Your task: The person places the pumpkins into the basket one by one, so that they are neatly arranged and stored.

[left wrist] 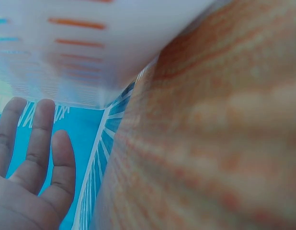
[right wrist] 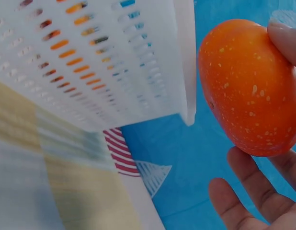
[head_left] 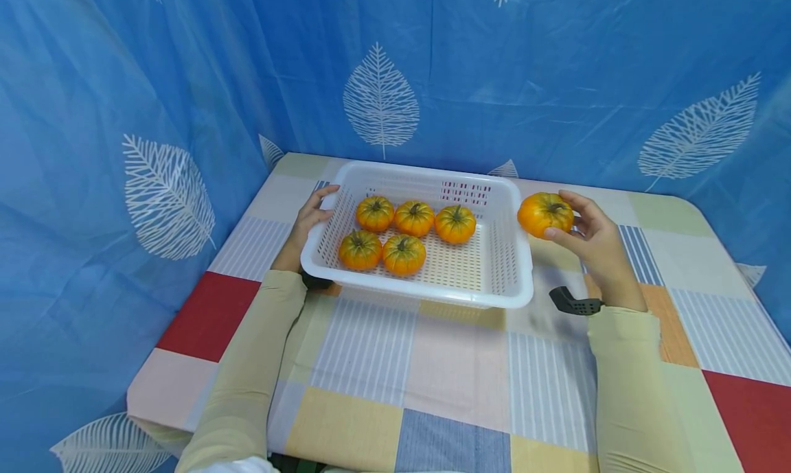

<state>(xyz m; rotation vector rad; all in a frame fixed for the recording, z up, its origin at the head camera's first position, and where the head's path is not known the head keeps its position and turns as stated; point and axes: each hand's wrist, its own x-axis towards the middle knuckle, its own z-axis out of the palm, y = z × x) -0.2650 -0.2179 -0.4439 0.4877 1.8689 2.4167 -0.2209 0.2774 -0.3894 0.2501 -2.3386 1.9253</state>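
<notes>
A white plastic basket [head_left: 420, 296] stands on the table, with several small orange pumpkins [head_left: 404, 255] lying in its left and middle part. At the basket's left end my left hand [head_left: 305, 227] holds the rim with thumb and forefinger. In the left wrist view the other fingers [left wrist: 41, 139] stretch out beside the basket's slotted wall [left wrist: 76, 62]. Just outside the right rim, my right hand [head_left: 598, 243] grips another small pumpkin [head_left: 545, 215] between thumb and fingers. The right wrist view shows that pumpkin [right wrist: 248, 91] beside the rim, apart from it.
A patchwork-patterned cloth [head_left: 457, 384] covers the table. Blue curtains [head_left: 469, 68] with white leaf prints hang behind and to the left. The basket's right part shows its bare slotted floor [head_left: 457, 267]. A black wrist device [head_left: 575, 303] sits by the right hand.
</notes>
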